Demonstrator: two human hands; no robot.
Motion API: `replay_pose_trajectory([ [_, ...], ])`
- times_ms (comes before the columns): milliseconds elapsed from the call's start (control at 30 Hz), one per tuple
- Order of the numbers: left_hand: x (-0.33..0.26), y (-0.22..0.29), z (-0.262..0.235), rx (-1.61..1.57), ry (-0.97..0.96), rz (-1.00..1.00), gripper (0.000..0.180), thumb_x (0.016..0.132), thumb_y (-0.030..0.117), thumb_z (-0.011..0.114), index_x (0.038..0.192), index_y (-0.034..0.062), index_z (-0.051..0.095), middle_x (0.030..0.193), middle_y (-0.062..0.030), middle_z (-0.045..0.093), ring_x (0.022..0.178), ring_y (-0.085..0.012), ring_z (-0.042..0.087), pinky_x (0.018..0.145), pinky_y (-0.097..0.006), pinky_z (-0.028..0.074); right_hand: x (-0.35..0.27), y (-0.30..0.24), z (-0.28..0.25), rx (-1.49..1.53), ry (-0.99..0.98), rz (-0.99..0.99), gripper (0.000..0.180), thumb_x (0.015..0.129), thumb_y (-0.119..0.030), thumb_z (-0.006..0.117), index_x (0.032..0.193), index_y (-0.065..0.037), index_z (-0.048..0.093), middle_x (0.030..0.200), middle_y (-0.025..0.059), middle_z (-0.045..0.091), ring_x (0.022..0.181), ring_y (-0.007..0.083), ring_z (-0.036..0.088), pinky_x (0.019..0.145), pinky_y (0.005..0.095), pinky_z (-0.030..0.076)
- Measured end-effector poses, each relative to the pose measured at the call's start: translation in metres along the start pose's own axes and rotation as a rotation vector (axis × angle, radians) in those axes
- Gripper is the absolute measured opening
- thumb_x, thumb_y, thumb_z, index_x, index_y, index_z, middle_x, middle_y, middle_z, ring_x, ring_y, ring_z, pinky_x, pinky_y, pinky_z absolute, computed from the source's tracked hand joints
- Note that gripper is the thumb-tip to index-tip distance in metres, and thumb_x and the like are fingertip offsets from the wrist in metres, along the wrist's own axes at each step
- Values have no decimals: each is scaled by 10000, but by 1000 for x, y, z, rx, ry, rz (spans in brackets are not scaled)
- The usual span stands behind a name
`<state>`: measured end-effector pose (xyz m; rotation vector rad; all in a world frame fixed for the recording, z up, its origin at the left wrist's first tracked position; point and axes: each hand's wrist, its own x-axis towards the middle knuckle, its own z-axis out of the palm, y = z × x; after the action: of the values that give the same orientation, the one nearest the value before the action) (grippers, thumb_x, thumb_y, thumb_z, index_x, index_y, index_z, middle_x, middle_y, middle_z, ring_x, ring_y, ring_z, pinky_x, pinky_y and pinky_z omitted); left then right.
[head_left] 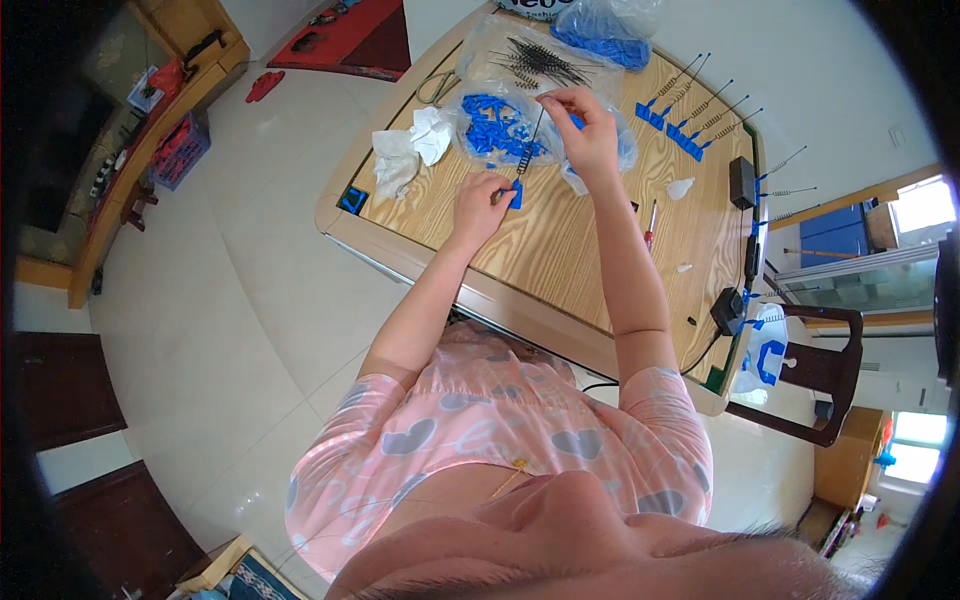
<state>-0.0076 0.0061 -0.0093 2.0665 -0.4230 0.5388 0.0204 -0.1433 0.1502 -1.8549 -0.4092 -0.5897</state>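
Note:
My left hand (478, 210) is closed, its fingertips pinching a small blue piece (516, 196) above the near left part of the table. A thin black coiled wire (526, 155) rises from that blue piece and leans to the right. At the wire's top end, my right hand (588, 135) is closed with thumb and finger together on its straight tip. Just behind the wire lies a clear bag of small blue pieces (490, 125). Another clear bag with blue contents (622, 145) is partly hidden by my right hand.
Loose black coiled wires (545, 62) lie on plastic at the back. Wires with blue ends (690, 108) line the right side and edge. Crumpled white tissue (396, 162), scissors (436, 88), a red-handled screwdriver (651, 228) and a black adapter (727, 311) rest on the wooden table (540, 260).

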Motion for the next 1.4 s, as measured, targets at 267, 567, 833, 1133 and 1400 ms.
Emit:
replay_pose_trajectory([
  [267,0,0,0,-17,2,0,132,737,190,699,798,75,679,879,-41,646,901,-267,557,810,-390,408,-5,4,-3,41,-41,63,219,830,-146,667,1014,-28,650,942,55,659,841,128,600,770,261,469],
  [567,0,3,-3,-3,-8,0,126,734,188,698,786,76,676,875,-39,642,890,-265,556,796,-393,411,-46,48,-1,-145,-424,178,295,786,-180,724,1039,-48,649,884,93,661,785,150,611,701,280,476],
  [833,6,18,-3,-183,149,-35,314,717,193,742,982,52,650,1064,-129,581,1004,-309,546,880,-392,427,-33,37,-27,-126,-192,103,214,813,-149,688,980,-19,658,847,98,673,719,144,607,665,280,479],
  [1133,-5,1,-3,7,-14,17,239,747,155,707,964,66,661,1055,-127,575,1015,-306,537,876,-387,430,50,79,-250,-644,276,164,294,853,-197,597,1083,-16,627,953,135,685,883,234,660,770,324,493],
  [1400,-3,6,-2,3,-60,-45,154,765,122,680,910,72,681,1040,-110,588,995,-289,539,864,-381,431,34,209,-349,-1067,407,477,298,821,-271,597,1050,-93,666,982,118,682,925,283,646,820,368,488],
])
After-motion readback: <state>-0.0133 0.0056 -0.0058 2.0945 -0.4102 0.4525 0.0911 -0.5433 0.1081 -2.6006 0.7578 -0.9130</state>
